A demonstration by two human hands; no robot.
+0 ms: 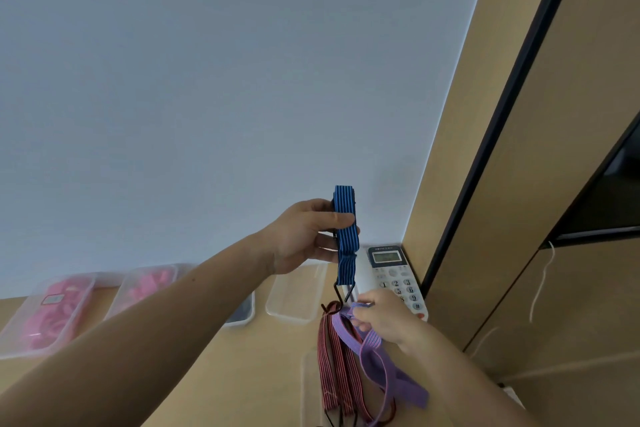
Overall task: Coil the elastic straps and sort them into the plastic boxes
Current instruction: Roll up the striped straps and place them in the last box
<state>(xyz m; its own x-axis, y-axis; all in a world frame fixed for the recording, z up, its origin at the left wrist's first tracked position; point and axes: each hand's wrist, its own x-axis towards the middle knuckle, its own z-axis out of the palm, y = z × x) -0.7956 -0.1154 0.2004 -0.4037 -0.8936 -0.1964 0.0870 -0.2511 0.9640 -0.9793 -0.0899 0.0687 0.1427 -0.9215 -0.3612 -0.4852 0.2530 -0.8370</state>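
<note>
Soft, even daylight, faint shadows, slight overall blur, and wide-angle bending at the edges.

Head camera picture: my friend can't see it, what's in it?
A person's left hand holds up a blue strap, while the right hand pinches a purple strap near the blue one's black hook, beside hanging red straps. Plastic boxes of pink items and a phone sit on the table.

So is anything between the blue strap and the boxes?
Probably. The blue strap, held up by the left hand, seems to have its hook caught in the red straps and the purple strap that the right hand pinches. The empty box behind looks open.
</note>
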